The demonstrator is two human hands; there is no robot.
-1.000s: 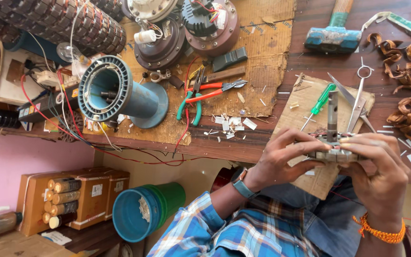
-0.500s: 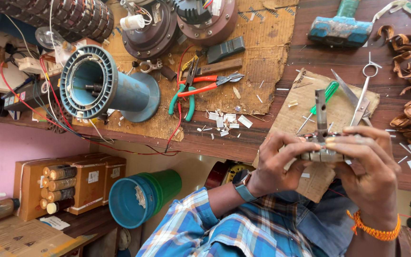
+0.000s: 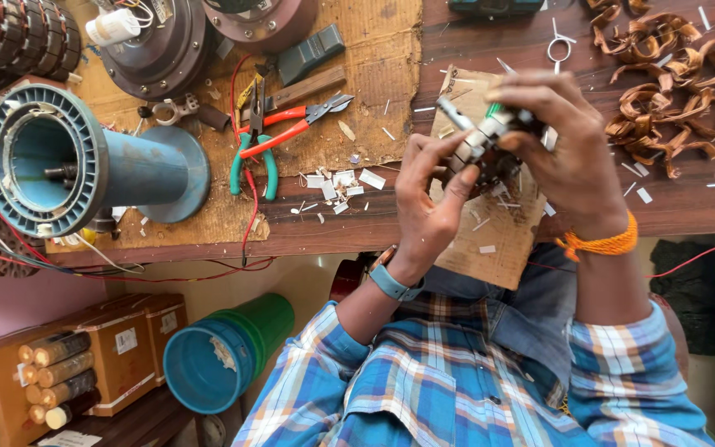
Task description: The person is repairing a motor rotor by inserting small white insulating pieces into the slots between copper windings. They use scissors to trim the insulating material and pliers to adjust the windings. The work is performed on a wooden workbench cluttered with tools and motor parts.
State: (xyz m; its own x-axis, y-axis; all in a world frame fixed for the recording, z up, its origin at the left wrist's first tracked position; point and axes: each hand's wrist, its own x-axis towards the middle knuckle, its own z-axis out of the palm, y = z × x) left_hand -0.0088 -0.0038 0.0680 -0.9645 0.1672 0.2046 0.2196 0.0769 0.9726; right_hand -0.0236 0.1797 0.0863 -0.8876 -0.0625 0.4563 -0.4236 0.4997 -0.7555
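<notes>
Both hands, the left hand (image 3: 425, 194) and the right hand (image 3: 568, 136), are closed with fingers on a small metal part (image 3: 490, 132), held above the desk (image 3: 688, 203); work on it is judged unfinished; pliers (image 3: 279, 136) lie unused.

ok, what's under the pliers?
The pliers lie on a cardboard sheet with a red wire running beneath the handles. The bench under the cardboard is covered.

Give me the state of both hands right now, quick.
Left hand: closed on the small metal part, fingers curled around its lower side.
Right hand: closed on the same small metal part, gripping it from above.
</notes>
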